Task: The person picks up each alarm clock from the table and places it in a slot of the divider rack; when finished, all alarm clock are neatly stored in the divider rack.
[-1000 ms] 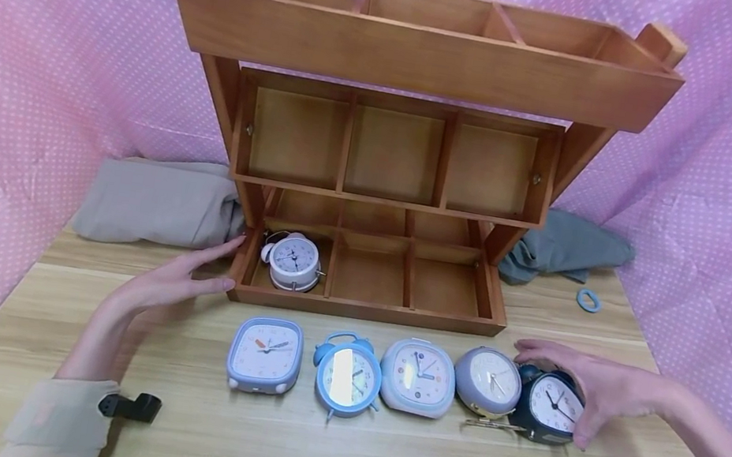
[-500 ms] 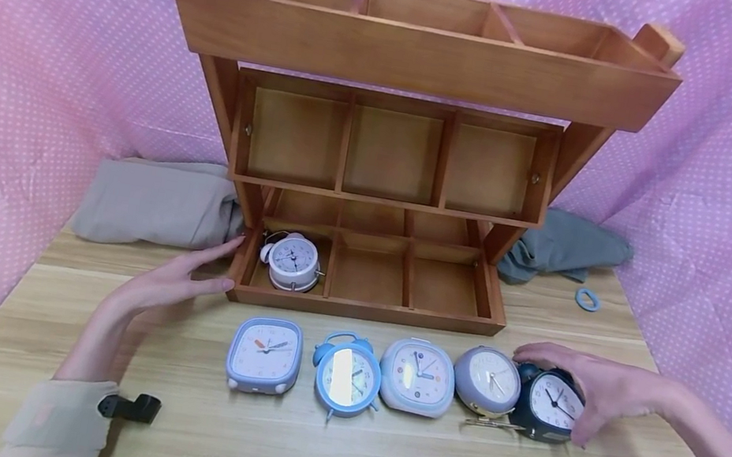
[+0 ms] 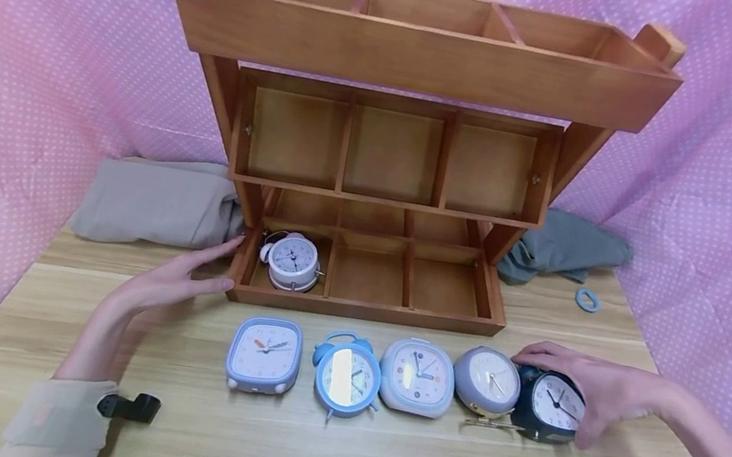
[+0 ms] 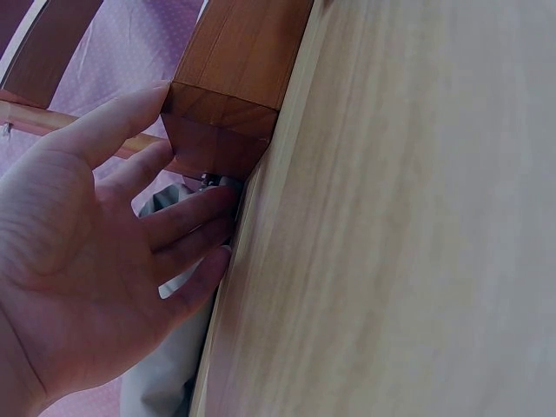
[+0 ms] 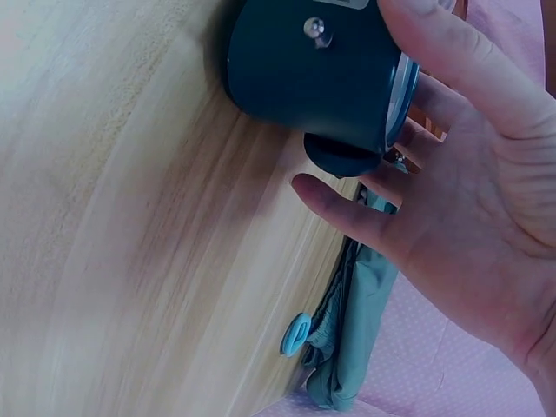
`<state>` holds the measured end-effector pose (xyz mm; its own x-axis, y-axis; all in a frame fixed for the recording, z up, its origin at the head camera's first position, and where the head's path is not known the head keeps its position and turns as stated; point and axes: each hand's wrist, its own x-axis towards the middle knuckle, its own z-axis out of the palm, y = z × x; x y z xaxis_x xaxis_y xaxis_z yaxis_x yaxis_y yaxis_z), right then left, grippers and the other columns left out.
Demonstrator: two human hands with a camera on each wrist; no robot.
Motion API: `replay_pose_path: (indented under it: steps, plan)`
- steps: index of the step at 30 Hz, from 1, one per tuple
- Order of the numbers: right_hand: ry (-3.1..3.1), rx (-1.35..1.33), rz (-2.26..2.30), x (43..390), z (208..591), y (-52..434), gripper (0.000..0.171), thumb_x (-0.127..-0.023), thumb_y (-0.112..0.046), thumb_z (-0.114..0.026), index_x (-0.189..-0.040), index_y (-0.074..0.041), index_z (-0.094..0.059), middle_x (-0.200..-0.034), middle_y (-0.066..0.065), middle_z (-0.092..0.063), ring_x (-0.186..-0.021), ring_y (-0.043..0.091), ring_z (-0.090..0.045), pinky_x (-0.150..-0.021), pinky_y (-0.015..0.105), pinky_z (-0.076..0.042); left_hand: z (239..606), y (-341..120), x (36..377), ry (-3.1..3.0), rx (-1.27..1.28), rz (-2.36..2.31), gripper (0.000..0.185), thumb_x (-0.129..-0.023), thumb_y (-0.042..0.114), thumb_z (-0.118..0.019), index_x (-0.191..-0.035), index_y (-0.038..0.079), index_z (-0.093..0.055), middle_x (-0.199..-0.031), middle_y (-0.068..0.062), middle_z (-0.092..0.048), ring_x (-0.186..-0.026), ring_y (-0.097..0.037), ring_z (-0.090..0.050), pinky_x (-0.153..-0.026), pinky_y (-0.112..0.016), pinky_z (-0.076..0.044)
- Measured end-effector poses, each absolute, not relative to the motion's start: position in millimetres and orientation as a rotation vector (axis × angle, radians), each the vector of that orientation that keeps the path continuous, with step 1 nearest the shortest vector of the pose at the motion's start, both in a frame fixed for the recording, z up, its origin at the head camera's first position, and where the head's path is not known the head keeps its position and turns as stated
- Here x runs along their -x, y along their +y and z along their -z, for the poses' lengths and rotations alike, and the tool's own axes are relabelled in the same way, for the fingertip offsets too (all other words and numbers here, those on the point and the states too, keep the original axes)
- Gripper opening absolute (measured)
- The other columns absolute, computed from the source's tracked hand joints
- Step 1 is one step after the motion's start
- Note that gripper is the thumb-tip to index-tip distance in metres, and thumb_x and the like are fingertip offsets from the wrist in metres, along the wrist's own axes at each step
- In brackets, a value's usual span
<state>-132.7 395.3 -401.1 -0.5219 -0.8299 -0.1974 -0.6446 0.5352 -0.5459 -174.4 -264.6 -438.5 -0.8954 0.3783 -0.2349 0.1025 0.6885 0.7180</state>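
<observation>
My left hand lies flat with straight fingers against the left front corner of the wooden rack; the left wrist view shows the fingers touching that corner. A white twin-bell clock sits in the rack's bottom left compartment. My right hand cups the dark blue clock at the right end of a row of clocks, with fingers arched over its top and the thumb on its rim. The clock stands on the table.
Left of the dark clock stand a lavender round clock, a pale rounded one, a blue twin-bell one and a blue square one. A beige cloth, a grey-blue cloth and a blue ring lie behind.
My right hand has settled lower and closer around the dark blue clock. The left hand and the other clocks have not moved.
</observation>
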Motion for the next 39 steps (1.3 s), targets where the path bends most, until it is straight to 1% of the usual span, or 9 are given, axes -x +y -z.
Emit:
replay_pose_path:
  steps: [7,13,18,22,25,27,31,34,39]
  plan:
    - [2.356,1.15,0.556,131.8,399.6,394.4,0.118,-0.047,-0.022,-0.099,-0.152,-0.02,-0.046,-0.144,0.001,-0.05,-0.127,0.003,-0.048,-0.099,0.017,-0.047,437.9,-264.2,174.2,2.533,-0.385,-1.049,0.076,-0.102,0.047,-0.06,-0.165,0.04,-0.018,-0.173,-0.016,-0.017,-0.157,-0.051,-0.015,-0.118,-0.078,-0.019]
    - [2.374,1.162,0.553,130.4,398.8,395.1,0.117,-0.046,-0.023,-0.1,-0.151,-0.019,-0.048,-0.142,0.002,-0.051,-0.125,0.004,-0.05,-0.099,0.019,-0.048,437.9,-264.0,174.0,2.533,-0.387,-1.053,0.076,-0.102,0.047,-0.06,-0.164,0.04,-0.018,-0.173,-0.015,-0.017,-0.157,-0.05,-0.015,-0.118,-0.078,-0.019]
    - [2.422,1.204,0.503,131.8,393.1,398.9,0.115,-0.046,-0.024,-0.098,-0.15,-0.015,-0.049,-0.143,0.003,-0.053,-0.127,0.003,-0.049,-0.099,0.021,-0.049,438.8,-263.9,174.0,2.533,-0.388,-1.054,0.076,-0.102,0.047,-0.061,-0.164,0.04,-0.018,-0.173,-0.015,-0.017,-0.157,-0.05,-0.015,-0.118,-0.078,-0.019]
    - [2.505,1.255,0.462,136.6,380.5,404.3,0.115,-0.044,-0.021,-0.094,-0.149,-0.012,-0.051,-0.142,0.006,-0.054,-0.13,-0.002,-0.046,-0.099,0.023,-0.049,439.4,-264.2,173.9,2.534,-0.394,-1.06,0.076,-0.102,0.046,-0.061,-0.164,0.04,-0.018,-0.173,-0.015,-0.016,-0.157,-0.05,-0.015,-0.118,-0.078,-0.019]
    - [2.561,1.254,0.464,141.0,368.0,407.0,0.115,-0.043,-0.02,-0.093,-0.15,-0.012,-0.05,-0.143,0.009,-0.054,-0.134,-0.009,-0.04,-0.1,0.022,-0.049,438.9,-264.6,173.4,2.533,-0.395,-1.066,0.076,-0.102,0.046,-0.061,-0.164,0.041,-0.018,-0.173,-0.016,-0.016,-0.157,-0.05,-0.014,-0.118,-0.078,-0.019]
    - [2.589,1.224,0.475,144.1,359.7,406.6,0.116,-0.045,-0.021,-0.094,-0.151,-0.014,-0.049,-0.144,0.01,-0.053,-0.136,-0.013,-0.033,-0.101,0.019,-0.046,438.4,-265.0,173.2,2.534,-0.394,-1.066,0.076,-0.102,0.046,-0.061,-0.164,0.04,-0.017,-0.173,-0.017,-0.016,-0.157,-0.051,-0.014,-0.118,-0.078,-0.019]
    - [2.636,1.202,0.469,151.9,345.6,398.1,0.113,-0.049,-0.026,-0.096,-0.151,-0.015,-0.049,-0.144,0.011,-0.055,-0.136,-0.015,-0.031,-0.099,0.017,-0.045,437.5,-265.7,173.5,2.533,-0.389,-1.065,0.076,-0.102,0.046,-0.06,-0.164,0.04,-0.018,-0.173,-0.017,-0.016,-0.157,-0.051,-0.014,-0.118,-0.078,-0.019]
    - [2.658,1.212,0.467,158.8,336.8,384.9,0.109,-0.052,-0.029,-0.096,-0.15,-0.014,-0.051,-0.143,0.012,-0.057,-0.133,-0.007,-0.041,-0.098,0.02,-0.048,437.3,-265.7,173.6,2.53,-0.385,-1.065,0.076,-0.102,0.046,-0.06,-0.164,0.04,-0.018,-0.173,-0.017,-0.016,-0.157,-0.051,-0.014,-0.117,-0.078,-0.019]
    - [2.693,1.163,0.441,168.8,325.2,355.8,0.102,-0.057,-0.035,-0.096,-0.147,-0.014,-0.054,-0.142,0.011,-0.06,-0.123,0.018,-0.059,-0.095,0.032,-0.055,437.0,-265.3,173.8,2.527,-0.385,-1.061,0.076,-0.102,0.047,-0.06,-0.165,0.04,-0.017,-0.173,-0.017,-0.016,-0.157,-0.052,-0.014,-0.117,-0.079,-0.019]
